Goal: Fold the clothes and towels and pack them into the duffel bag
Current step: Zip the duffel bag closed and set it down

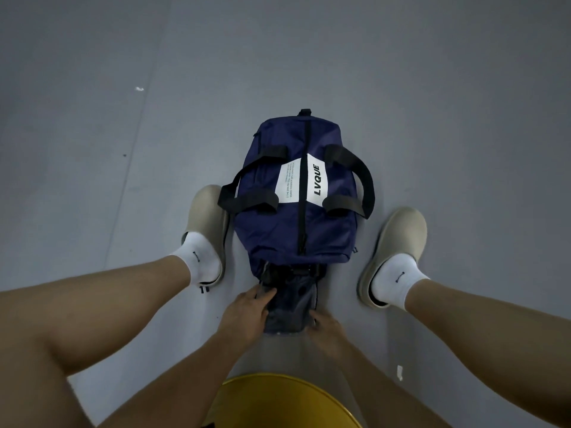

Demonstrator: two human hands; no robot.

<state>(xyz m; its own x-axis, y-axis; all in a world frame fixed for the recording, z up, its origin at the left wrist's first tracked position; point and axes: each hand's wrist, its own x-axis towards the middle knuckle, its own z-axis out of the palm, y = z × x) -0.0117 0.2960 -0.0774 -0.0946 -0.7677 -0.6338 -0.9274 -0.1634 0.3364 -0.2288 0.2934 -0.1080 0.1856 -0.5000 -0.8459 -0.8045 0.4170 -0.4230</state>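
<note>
The left hand is curled round the left edge of the dark grey end pocket at the near end of the navy duffel bag, and the pocket's right edge is gripped by the right hand. The bag is laid on the grey floor with its top zipped. It is flanked by beige clogs, and a yellow stool is seen near its near end.

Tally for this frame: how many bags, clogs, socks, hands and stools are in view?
bag: 1
clogs: 2
socks: 2
hands: 2 (left hand, right hand)
stool: 1
Total: 8
</note>
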